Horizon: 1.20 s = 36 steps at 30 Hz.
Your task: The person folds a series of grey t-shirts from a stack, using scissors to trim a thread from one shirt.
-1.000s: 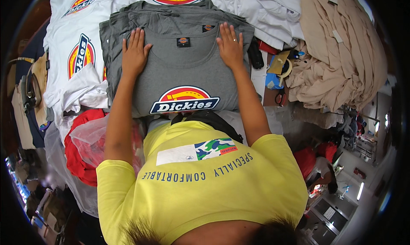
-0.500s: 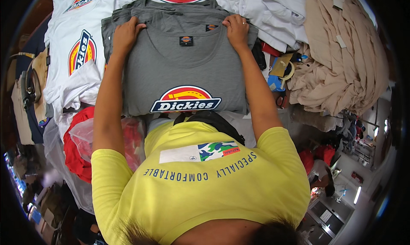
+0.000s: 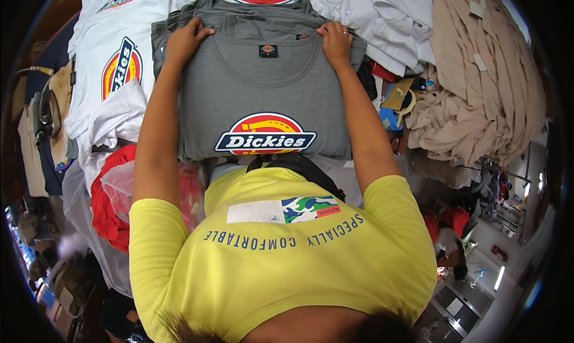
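Note:
A folded grey T-shirt [image 3: 257, 86] with a red, yellow and blue logo on its chest lies flat in front of me, on top of more grey cloth. My left hand [image 3: 185, 38] curls over its far left shoulder corner and grips the cloth. At the far right shoulder corner my right hand [image 3: 336, 39], with a ring on one finger, grips the shirt in the same way. Both my arms reach straight forward along the shirt's sides.
White T-shirts [image 3: 113, 74] with the same kind of logo lie to the left and beyond. Beige garments [image 3: 484, 86] are heaped at the right. Red cloth in a clear plastic bag [image 3: 113, 193] sits at the lower left. Small items [image 3: 397, 98] lie beside the grey shirt.
Both hands slid from flat on the shirt's upper half out to its far corners and closed on the cloth. The shirt now lies nearer to me.

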Tool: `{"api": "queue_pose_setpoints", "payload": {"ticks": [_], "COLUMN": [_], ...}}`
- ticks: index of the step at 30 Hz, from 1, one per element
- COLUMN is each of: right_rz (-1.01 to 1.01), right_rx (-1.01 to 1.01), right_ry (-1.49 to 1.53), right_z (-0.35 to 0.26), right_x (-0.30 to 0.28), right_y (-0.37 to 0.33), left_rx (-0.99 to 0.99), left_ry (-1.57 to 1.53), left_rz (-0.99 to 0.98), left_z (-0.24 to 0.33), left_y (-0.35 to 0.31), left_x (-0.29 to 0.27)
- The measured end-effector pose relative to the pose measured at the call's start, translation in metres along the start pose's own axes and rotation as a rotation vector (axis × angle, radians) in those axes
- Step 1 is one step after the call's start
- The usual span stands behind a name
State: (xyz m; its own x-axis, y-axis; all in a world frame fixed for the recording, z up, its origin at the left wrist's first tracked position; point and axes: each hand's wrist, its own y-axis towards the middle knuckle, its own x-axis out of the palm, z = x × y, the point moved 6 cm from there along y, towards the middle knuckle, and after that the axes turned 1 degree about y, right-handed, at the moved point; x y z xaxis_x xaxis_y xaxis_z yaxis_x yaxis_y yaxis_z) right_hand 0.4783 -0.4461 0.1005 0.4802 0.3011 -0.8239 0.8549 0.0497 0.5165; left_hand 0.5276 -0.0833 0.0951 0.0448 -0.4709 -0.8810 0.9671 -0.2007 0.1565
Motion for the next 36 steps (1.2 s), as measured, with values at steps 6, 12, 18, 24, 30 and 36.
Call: {"api": "queue_pose_setpoints", "payload": {"ticks": [6,12,18,24,30,36], "right_rz": [-0.065,-0.092,-0.444,-0.2,-0.147,0.091], "right_rx": [0.012,0.428,0.848,0.91,0.979,1.017], "right_ry": [0.239,0.698,0.803,0.811,0.712,0.925], "right_z": [0.012,0.008,0.012,-0.005,0.005,0.008], "right_x": [-0.032,-0.146,-0.176,-0.163,-0.152,-0.151], "right_y": [0.0,-0.093,-0.276,-0.335,-0.349,-0.343], "left_rx": [-0.069,0.055,0.467,0.624,0.687,0.507], "left_ry": [0.089,0.169,-0.101,0.207,0.185,-0.118], "left_rz": [0.006,0.386,0.259,-0.061,-0.164,-0.076], "left_z": [0.012,0.073,0.217,0.31,0.305,0.262], "left_y": [-0.001,-0.011,0.008,0.0,0.029,0.032], "left_x": [0.001,-0.008,0.049,0.122,0.122,0.11]}}
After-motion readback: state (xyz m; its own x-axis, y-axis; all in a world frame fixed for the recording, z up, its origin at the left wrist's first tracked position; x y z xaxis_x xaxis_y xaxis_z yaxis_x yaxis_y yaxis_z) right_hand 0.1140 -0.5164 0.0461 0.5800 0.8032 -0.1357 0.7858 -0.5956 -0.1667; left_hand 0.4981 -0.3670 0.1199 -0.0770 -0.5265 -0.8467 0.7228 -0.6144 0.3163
